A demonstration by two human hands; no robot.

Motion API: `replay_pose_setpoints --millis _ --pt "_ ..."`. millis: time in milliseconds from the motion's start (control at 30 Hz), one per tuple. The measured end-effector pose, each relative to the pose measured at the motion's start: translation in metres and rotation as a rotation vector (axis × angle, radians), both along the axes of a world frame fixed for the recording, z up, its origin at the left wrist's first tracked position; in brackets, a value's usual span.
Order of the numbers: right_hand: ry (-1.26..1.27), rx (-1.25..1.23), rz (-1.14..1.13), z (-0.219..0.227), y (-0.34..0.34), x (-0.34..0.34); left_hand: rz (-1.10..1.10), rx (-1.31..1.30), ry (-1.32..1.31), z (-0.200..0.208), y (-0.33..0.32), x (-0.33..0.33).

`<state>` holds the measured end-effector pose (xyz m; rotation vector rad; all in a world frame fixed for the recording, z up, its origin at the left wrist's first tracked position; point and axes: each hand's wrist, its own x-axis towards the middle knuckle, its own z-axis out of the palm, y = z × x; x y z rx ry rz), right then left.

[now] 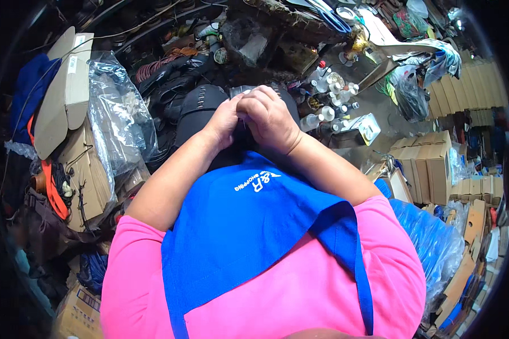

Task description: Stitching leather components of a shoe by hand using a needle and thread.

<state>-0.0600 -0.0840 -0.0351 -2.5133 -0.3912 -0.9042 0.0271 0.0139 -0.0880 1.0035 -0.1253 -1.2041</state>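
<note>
In front of my blue apron (pixel 226 214), my two hands meet with fingers bent. My left hand (pixel 225 121) is closed, its fingertips against the right one. My right hand (pixel 268 120) is closed too, its curled fingers covering whatever lies between the hands. A small bit of clear, shiny material (pixel 240 90) shows just beyond the fingertips; whether it is held cannot be made out. Under and beside the hands are dark knees (pixel 201 107) with pale stitch-like marks.
Several bottles (pixel 333 96) stand on the floor ahead to the right. Clear plastic sheeting (pixel 119 113) and cardboard pieces (pixel 56 96) lie on the left. Cardboard boxes (pixel 424 164) and a blue wrapped bundle (pixel 430 237) are on the right. A cluttered dark bench (pixel 294 53) sits ahead.
</note>
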Motion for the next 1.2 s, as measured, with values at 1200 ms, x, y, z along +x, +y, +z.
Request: replay_pose_setpoints --millis 1200 --pt "0.695 -0.008 -0.347 0.009 -0.054 -0.046 0.206 -0.414 -0.001 0.051 0.051 0.02"
